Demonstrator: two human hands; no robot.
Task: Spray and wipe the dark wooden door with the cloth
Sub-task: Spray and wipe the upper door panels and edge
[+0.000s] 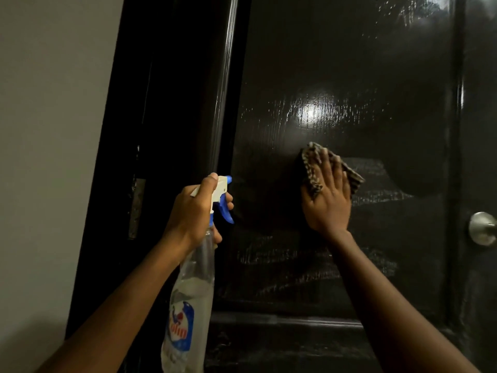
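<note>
Flanking the left hand on its outer side, a pale wall (40, 130) meets the black door frame (161, 103). A worn metal plate (136, 208) is set into that frame just left of the hand.

The left hand (193, 211) is clamped on the neck of a spray bottle (191, 286), with the thumb laid over the white head and the fingers curled round in front, by the blue trigger (226, 214). The clear bottle hangs below the grip with its blue and red label low down, and its blue nozzle points right, toward the door. Whether the nozzle touches the wood cannot be told.

Right of that grip stands the dark wooden door (349, 76), glossy, with a bright glare above the right hand. The right hand (326, 203) lies flat against the panel, fingers straight and spread, pressing the checked cloth (312, 168) to the wood. The cloth shows past the fingertips above and sticks out on both sides of the fingers. Pale wet streaks (376, 195) run across the panel to the right of this hand and below its wrist.

Farther right, well apart from the hand and a little lower, sits a round metal knob (482, 228).
</note>
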